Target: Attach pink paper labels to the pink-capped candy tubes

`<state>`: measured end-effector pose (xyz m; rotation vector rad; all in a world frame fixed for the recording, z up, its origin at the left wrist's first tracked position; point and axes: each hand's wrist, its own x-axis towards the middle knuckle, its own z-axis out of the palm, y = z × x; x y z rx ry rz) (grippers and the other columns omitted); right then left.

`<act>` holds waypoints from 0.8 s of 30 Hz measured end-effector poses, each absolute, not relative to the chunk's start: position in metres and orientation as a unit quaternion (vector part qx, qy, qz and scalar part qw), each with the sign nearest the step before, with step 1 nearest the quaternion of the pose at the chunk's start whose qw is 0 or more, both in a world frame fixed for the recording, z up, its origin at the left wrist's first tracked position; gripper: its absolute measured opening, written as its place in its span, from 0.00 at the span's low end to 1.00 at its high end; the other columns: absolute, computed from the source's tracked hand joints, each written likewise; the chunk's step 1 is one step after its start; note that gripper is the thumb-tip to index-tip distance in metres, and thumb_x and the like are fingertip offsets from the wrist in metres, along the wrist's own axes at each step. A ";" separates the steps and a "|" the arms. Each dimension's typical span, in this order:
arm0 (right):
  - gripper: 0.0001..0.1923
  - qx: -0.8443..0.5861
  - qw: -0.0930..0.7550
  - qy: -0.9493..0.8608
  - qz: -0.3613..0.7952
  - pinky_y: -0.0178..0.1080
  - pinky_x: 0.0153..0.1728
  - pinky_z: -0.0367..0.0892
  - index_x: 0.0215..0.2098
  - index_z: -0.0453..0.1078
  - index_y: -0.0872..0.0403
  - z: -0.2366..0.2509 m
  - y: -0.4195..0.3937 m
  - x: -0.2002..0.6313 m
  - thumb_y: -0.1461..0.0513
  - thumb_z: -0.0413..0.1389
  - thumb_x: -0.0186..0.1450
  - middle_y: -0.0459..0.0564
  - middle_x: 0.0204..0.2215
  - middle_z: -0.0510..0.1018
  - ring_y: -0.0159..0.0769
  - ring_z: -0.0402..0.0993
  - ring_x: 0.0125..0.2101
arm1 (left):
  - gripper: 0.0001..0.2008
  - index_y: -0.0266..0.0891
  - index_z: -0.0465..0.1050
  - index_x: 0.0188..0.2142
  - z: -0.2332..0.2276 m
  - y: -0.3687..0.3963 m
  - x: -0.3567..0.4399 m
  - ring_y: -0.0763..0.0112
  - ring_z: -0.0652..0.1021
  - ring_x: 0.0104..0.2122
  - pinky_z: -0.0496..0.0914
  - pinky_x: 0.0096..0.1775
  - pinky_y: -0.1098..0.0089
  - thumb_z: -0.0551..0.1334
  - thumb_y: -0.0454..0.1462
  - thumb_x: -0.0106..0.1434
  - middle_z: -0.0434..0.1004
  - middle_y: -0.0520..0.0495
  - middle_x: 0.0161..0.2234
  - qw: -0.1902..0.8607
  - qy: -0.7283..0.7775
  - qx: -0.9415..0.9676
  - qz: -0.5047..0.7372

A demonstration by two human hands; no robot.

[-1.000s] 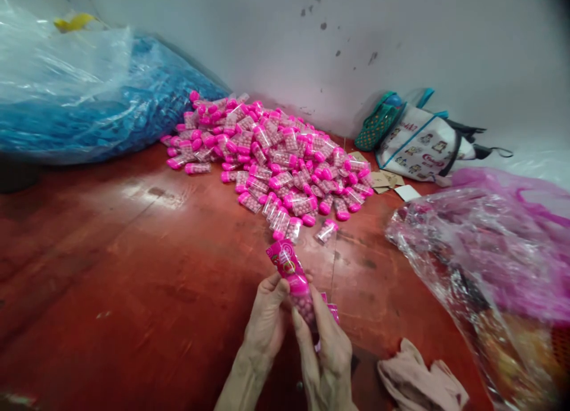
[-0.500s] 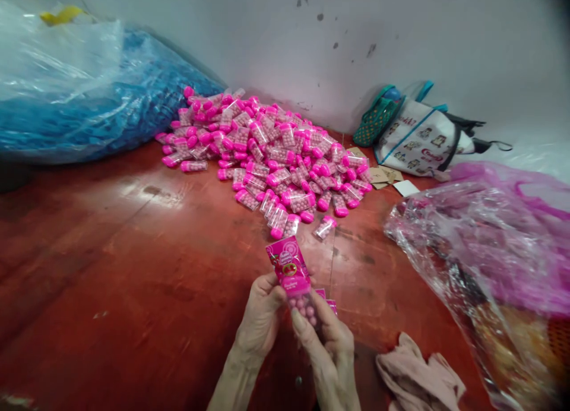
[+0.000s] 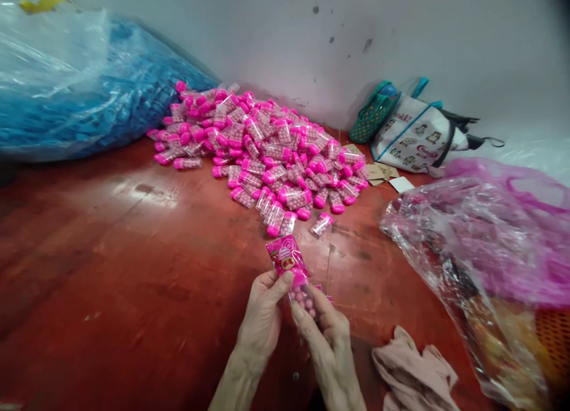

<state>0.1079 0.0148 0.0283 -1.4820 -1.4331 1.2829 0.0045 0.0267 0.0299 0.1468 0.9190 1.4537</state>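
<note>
Near the bottom middle, both my hands hold one small clear candy container [image 3: 303, 301] with pink balls in it. A pink printed sleeve [image 3: 286, 256] covers its upper end and stands out past it, pointing away from me. My left hand [image 3: 262, 307] pinches the sleeve's lower left part, thumb on top. Around the container's lower end my right hand [image 3: 327, 334] is closed, thumb across the front. Behind the right fingers, small edges of more pink printed pieces [image 3: 328, 299] show. Ahead lies a big heap of pink-capped candy containers [image 3: 276, 149], with one loose container [image 3: 321, 224] at its near edge.
At left bulges a clear plastic sack of blue pieces [image 3: 89, 96]. A white printed bag [image 3: 409, 132] leans by the wall, near brown cardboard pieces [image 3: 378, 173]. Clear and pink plastic bags [image 3: 490, 233] lie at right, a pale cloth [image 3: 414, 369] at lower right. The floor [image 3: 133, 268] is red.
My left thumb has moved up onto the front of the pink sleeve. The right hand keeps its grip on the container. The whole view has shifted slightly.
</note>
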 end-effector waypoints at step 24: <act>0.14 -0.555 0.413 -0.493 0.528 0.36 0.28 0.67 0.35 0.70 0.55 0.047 0.040 0.115 0.53 0.54 0.60 0.48 0.27 0.73 0.35 0.70 0.28 | 0.11 0.35 0.73 0.39 0.034 0.016 0.014 0.75 0.70 0.25 0.65 0.28 0.74 0.58 0.39 0.60 0.72 0.48 0.27 0.688 0.390 0.255 0.557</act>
